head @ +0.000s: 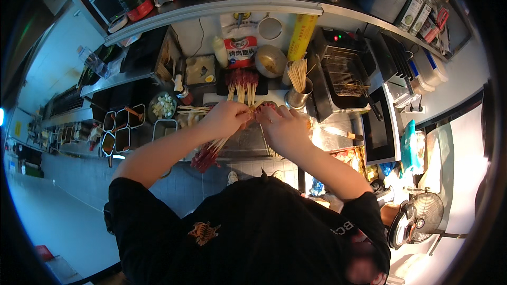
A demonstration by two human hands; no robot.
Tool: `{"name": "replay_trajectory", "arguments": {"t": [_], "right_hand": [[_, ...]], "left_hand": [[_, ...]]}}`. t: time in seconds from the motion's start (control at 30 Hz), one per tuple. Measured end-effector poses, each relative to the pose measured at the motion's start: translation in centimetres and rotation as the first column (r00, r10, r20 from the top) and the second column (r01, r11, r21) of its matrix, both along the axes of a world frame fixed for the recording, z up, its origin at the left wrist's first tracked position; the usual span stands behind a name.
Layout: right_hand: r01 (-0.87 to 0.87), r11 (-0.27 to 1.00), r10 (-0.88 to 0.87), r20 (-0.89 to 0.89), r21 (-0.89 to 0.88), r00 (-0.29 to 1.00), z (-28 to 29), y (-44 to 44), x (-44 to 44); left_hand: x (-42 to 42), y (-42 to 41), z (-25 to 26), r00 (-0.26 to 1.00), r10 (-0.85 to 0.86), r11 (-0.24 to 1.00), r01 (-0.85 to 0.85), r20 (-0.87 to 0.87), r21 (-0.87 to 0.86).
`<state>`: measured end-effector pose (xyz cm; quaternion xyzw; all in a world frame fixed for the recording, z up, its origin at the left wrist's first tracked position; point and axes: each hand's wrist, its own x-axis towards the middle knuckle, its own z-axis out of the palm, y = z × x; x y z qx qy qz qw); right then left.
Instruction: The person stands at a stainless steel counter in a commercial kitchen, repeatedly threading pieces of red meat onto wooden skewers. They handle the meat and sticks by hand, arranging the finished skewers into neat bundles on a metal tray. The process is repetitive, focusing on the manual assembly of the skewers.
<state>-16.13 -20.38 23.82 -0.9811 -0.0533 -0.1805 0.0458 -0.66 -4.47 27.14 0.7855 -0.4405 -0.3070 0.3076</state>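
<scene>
My left hand (233, 116) and my right hand (283, 124) meet above a metal tray (245, 142). The left fingers pinch a wooden skewer near the right hand's fingertips. Pieces of red meat (266, 107) show at the right fingers; how far they are on the skewer is hidden. Just beyond the hands, bundles of skewered red meat (242, 79) lie on a black tray, bare sticks towards me. Another bundle of meat skewers (204, 158) rests below the left wrist, over the near edge. Plain skewers (298, 75) stand in a metal cup (299, 98).
A bowl of pale cubes (163, 105) and metal containers (122, 139) stand at left. A small grill (344, 75) is at right, beside a brush (348, 135). A metal bowl (271, 61) and a red seasoning bag (241, 52) stand at the back, under a shelf edge (222, 7).
</scene>
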Motion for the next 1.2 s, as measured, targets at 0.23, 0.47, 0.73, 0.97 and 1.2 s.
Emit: {"name": "replay_trajectory", "arguments": {"t": [0.23, 0.47, 0.73, 0.97, 1.2], "right_hand": [[0.135, 0.746, -0.290, -0.136, -0.652, 0.947, -1.4, 2.7, -0.2], [0.008, 0.939, -0.138, -0.354, -0.345, 0.925, -0.4, 1.9, 0.6], [-0.613, 0.724, 0.504, -0.365, -0.316, 0.783, 0.2, -4.1, 0.2], [-0.472, 0.776, 0.541, -0.057, 0.419, 0.839, -0.8, -7.1, -4.6], [0.129, 0.600, -0.042, -0.129, 0.789, 0.991, -8.5, -6.4, -11.2]], "left_hand": [[2.3, -1.3, -2.7, 0.864, 0.169, 0.965, -0.046, -0.475, 0.260], [4.7, 0.5, -2.7, 0.771, -0.021, 0.903, 0.287, -0.636, 0.319], [2.3, 0.9, -0.4, 0.751, -0.660, 0.705, 0.602, 0.033, 0.376], [2.3, -0.2, -6.2, 0.429, -0.622, 0.657, 0.741, 0.655, 0.138], [11.5, -10.0, -21.0, 0.240, -0.509, 0.711, 0.658, 0.827, 0.247]]}}
